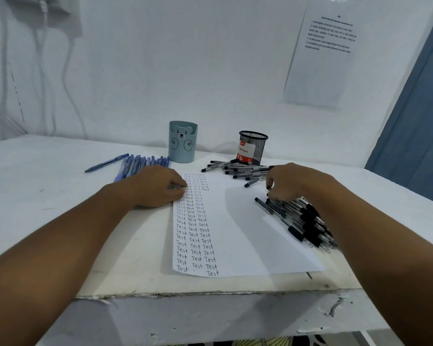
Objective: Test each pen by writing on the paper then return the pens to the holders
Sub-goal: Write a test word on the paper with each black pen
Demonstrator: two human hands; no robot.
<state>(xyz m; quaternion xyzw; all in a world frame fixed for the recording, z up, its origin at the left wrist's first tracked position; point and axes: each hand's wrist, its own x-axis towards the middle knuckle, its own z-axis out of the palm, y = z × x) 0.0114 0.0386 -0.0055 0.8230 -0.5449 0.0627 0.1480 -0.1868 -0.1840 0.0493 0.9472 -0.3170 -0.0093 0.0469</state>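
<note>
The left hand (158, 187) lay flat, holding nothing, pinning the white sheet of paper (235, 236) on the surface. The right hand (293, 183), fingers curled, reached the black-capped clear plastic pens (303, 221) at centre right; whether it gripped one I cannot tell. Light, slippery, prone to rolling: best pinched mid-barrel.

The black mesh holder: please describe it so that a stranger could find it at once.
Start at the white paper filled with the word "Test" and look beyond its far right corner, toward the wall. There stands the black mesh holder, just behind a scattered heap of black-capped pens. Unlike the teal bear holder to its left, it is see-through wire with a red label inside.
</note>
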